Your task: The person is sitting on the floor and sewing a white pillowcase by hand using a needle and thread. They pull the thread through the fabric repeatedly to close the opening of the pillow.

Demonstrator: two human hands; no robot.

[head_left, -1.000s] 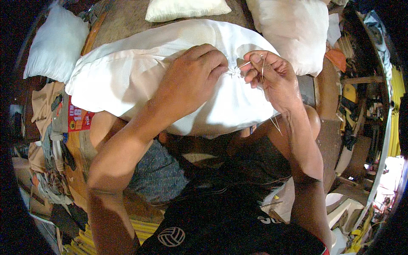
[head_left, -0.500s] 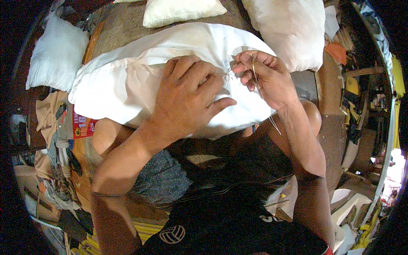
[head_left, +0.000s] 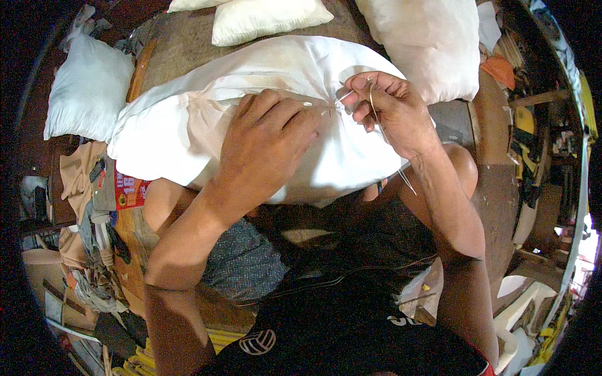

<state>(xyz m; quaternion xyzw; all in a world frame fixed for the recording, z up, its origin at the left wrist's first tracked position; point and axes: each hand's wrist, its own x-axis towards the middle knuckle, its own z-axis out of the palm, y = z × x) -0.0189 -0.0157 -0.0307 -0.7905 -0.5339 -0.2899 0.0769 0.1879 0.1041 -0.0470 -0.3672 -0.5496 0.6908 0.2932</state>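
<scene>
A large white stuffed cushion (head_left: 175,144) lies across my lap, its cloth gathered into puckers at two spots. My left hand (head_left: 269,141) rests over its middle, fingers bent and drawn together next to the right-hand pucker. What its fingertips hold, if anything, is hidden. Beside that pucker my right hand (head_left: 395,116) pinches a thin thread (head_left: 343,96), and a short white length shows between the fingertips and the cloth. More of the pale thread loops over the right fingers and hangs past the wrist. No needle can be made out.
Other stuffed pillows lie around: a bluish-white one (head_left: 88,91) at the left, a cream one (head_left: 273,19) at the far side, and a big white one (head_left: 433,50) at the far right. Cloth scraps (head_left: 84,175) and a red printed piece (head_left: 130,188) lie at the left.
The left thumb has tucked in toward the fingers, and that hand has shifted slightly left. A white length of thread now shows straighter between the right fingertips and the cushion.
</scene>
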